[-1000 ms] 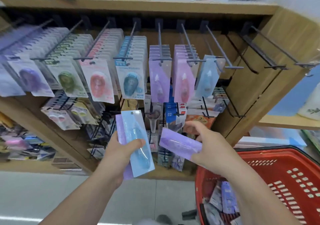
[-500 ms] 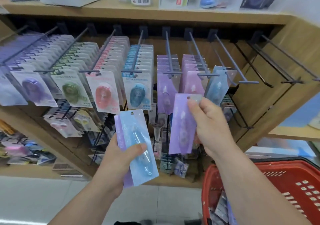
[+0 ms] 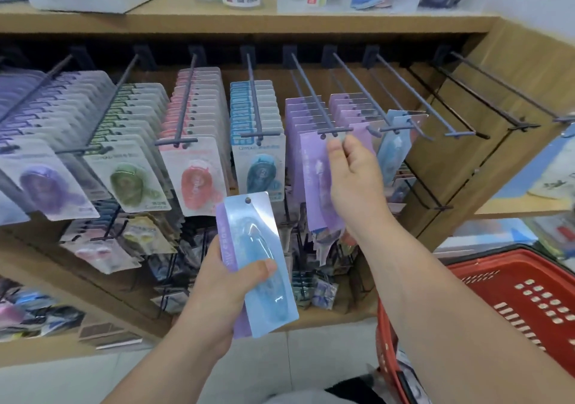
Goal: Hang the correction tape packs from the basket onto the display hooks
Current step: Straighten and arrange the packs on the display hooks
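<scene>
My right hand [image 3: 351, 173] pinches the top of a purple correction tape pack [image 3: 314, 182] and holds it upright against the tip of a display hook [image 3: 334, 129], where other purple packs hang behind it. My left hand [image 3: 217, 294] grips a small stack of packs lower down, a light blue pack [image 3: 261, 263] in front and a purple one [image 3: 228, 248] behind it. The red basket [image 3: 510, 282] sits at the lower right, its inside mostly cut off; my right forearm crosses in front of it.
Hooks to the left carry full rows of purple, green, pink [image 3: 194, 179] and blue [image 3: 261, 167] tape packs. A light blue pack [image 3: 396, 145] hangs on the hook to the right; further right hooks [image 3: 460, 133] are bare. A wooden shelf [image 3: 249, 21] with goods runs above.
My right hand has lifted the purple pack from beside the basket up to the hook tip and turned it upright. The left hand has stayed in place with its packs.
</scene>
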`<act>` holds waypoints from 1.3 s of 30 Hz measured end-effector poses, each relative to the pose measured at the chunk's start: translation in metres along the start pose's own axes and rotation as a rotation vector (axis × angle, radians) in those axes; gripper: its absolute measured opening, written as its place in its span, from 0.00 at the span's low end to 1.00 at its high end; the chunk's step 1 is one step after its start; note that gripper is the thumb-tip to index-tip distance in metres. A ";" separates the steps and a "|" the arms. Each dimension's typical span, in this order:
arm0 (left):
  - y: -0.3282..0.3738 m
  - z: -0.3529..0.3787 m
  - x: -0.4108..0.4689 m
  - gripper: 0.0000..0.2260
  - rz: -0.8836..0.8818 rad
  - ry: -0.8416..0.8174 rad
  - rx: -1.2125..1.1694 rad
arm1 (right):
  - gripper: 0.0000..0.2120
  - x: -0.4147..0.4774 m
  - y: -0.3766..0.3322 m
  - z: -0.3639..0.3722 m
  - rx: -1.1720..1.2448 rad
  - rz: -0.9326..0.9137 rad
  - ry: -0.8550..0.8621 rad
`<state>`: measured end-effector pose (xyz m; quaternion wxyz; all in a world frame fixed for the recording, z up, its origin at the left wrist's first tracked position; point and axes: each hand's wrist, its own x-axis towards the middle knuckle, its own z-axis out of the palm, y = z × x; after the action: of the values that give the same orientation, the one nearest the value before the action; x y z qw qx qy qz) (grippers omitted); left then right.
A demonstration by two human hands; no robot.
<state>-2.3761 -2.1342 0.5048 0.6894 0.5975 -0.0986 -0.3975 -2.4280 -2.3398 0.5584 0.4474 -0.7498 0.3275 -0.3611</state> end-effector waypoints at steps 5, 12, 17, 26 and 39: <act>0.004 -0.006 0.001 0.26 -0.013 -0.025 0.002 | 0.18 -0.005 0.003 0.001 -0.006 0.036 0.014; 0.010 -0.003 0.005 0.28 -0.013 -0.071 -0.003 | 0.18 0.010 0.002 0.007 -0.112 0.094 0.035; 0.011 0.001 0.009 0.27 -0.010 -0.086 -0.013 | 0.17 0.016 0.005 0.013 -0.130 0.088 0.070; 0.016 0.004 0.010 0.28 -0.002 -0.137 -0.062 | 0.10 -0.022 0.021 -0.001 -0.161 0.170 0.024; 0.012 0.040 0.003 0.25 -0.078 -0.283 -0.143 | 0.19 -0.099 0.005 -0.040 0.373 0.333 -0.483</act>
<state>-2.3933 -2.1658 0.5252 0.6936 0.4882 -0.1426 -0.5102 -2.5140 -2.2786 0.5426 0.6941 -0.6552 0.2582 -0.1490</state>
